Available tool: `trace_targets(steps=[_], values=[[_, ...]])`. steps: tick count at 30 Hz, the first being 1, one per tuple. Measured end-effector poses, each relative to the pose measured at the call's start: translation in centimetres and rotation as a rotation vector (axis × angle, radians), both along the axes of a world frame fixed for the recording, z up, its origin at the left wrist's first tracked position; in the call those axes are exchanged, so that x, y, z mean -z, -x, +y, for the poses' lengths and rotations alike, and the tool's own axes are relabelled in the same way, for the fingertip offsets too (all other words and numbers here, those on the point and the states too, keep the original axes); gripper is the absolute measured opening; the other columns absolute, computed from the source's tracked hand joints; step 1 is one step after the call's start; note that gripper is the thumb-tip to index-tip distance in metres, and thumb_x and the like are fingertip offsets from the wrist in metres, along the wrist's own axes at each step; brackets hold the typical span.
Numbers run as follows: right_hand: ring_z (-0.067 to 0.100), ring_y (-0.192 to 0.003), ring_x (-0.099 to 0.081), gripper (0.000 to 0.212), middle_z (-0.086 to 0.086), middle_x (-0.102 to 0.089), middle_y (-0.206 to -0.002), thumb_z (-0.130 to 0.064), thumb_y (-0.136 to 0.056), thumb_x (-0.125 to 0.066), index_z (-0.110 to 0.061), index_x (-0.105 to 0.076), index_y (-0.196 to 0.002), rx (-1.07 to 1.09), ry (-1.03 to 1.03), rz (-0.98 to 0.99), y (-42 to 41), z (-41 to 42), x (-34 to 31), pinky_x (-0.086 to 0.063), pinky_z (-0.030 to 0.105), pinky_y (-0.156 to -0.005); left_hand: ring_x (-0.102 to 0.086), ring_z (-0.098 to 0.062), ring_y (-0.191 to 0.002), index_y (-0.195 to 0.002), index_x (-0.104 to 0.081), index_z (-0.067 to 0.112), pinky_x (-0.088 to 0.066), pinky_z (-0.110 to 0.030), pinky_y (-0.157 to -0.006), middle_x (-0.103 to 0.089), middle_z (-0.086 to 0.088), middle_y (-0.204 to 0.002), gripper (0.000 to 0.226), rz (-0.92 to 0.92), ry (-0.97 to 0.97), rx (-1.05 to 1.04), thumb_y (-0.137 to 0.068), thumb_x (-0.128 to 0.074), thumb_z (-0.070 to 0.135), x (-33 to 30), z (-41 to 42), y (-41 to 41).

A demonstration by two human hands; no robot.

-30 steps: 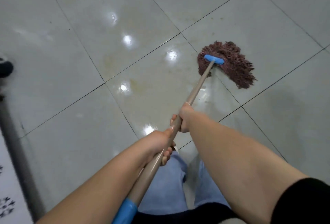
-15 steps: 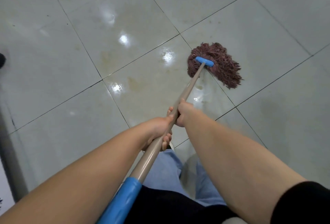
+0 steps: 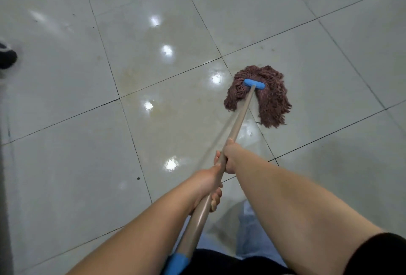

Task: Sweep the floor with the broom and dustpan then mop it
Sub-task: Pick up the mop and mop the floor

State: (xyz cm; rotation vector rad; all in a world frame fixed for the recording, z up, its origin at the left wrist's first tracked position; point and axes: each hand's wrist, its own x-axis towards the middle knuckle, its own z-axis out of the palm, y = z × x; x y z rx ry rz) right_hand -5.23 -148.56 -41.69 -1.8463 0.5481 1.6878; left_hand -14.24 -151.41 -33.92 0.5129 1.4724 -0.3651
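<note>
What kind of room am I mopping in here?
Probably an indoor hall or room; which kind I cannot tell. The floor is large glossy pale tiles with dark grout lines, ceiling lights reflect in it, and a dark shoe shows at the left edge.

The floor is glossy pale grey tile with thin dark grout lines, showing bright light reflections and faint yellowish staining ahead of the hands. A reddish-brown string mop head lies spread on it beyond the right hand. A small dark speck sits on the tile left of the left hand. A dark object, cut off by the frame, rests far to the left.
</note>
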Motion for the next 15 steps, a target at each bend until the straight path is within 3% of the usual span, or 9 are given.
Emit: trace_targets(steps=[4, 9, 15], values=[[0.015, -0.048, -0.041, 0.04, 0.007, -0.042, -0.06, -0.04, -0.1, -0.032, -0.009, -0.039, -0.075, -0.12, 0.008, -0.011, -8.4, 0.3, 0.5, -0.038, 0.021, -0.036, -0.031, -0.006, -0.025, -0.077, -0.044, 0.01, -0.027, -0.007, -0.033, -0.039, 0.004, -0.035, 0.063, -0.038, 0.024, -0.186, -0.08, -0.041, 0.073, 0.6, -1.1, -8.6], [0.015, -0.049, -0.043, 0.024, 0.007, -0.045, -0.063, -0.032, -0.098, -0.033, -0.01, -0.042, -0.098, -0.234, -0.003, -0.035, -16.3, 2.7, 0.2, -0.035, 0.025, -0.041, -0.032, -0.006, -0.025, -0.077, -0.045, 0.008, -0.027, -0.007, -0.032, -0.039, 0.003, -0.035, 0.06, -0.052, 0.003, -0.32, -0.083, -0.043, 0.068, 0.6, 0.2, -17.0], [0.014, -0.049, -0.039, 0.035, 0.005, -0.039, -0.063, -0.035, -0.099, -0.032, -0.012, -0.035, -0.072, -0.293, 0.003, -0.011, -21.4, 6.5, 1.8, -0.036, 0.025, -0.043, -0.031, -0.007, -0.031, -0.075, -0.046, 0.009, -0.025, -0.01, -0.036, -0.036, 0.001, -0.046, 0.068, -0.003, 0.046, -0.321, -0.079, -0.035, 0.077, 1.7, 3.5, -22.9]])
